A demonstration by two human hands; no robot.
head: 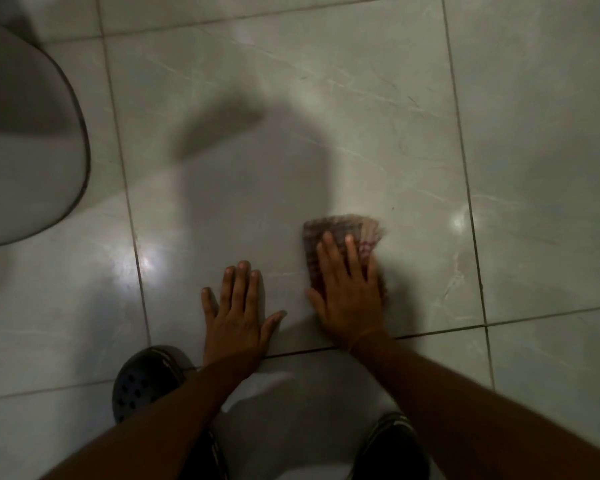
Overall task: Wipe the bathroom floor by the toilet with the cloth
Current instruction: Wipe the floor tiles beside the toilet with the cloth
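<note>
Cloth pinned flat to the floor under the right hand, well right of the toilet.

Its long axis runs away from the person, the far end poking out past the fingertips and smeared by blur, so the checked, reddish weave is hard to read and its near part is hidden beneath the palm. That hand lies spread, fingers extended, pressing rather than gripping. The left hand is also open and flat, bare on the glossy tile just beside the cloth but apart from it. Tiles are large, pale grey, marble-veined, split by dark grout lines. The toilet's smooth curved rim is cut off at the left edge. Two dark perforated clogs show below, partly covered by the forearms.
</note>
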